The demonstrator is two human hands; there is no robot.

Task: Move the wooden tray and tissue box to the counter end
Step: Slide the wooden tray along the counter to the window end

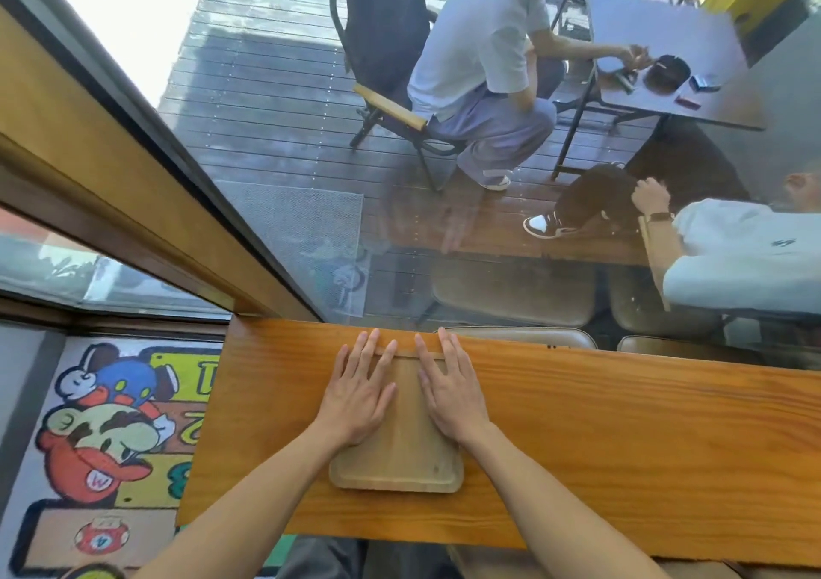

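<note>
A pale wooden tray (400,454) with rounded corners lies flat on the orange wooden counter (622,445), near the counter's left end. My left hand (362,394) rests palm down on the tray's left part, fingers spread and reaching its far rim. My right hand (451,389) lies palm down on the tray's right part in the same way. Neither hand curls around an edge. No tissue box is in view.
The counter runs along a glass window (311,156) and stretches off to the right. Its left end stops at a wooden window frame (133,205). Below on the left lies a cartoon rug (106,436). Behind the glass, people sit at a table (666,58).
</note>
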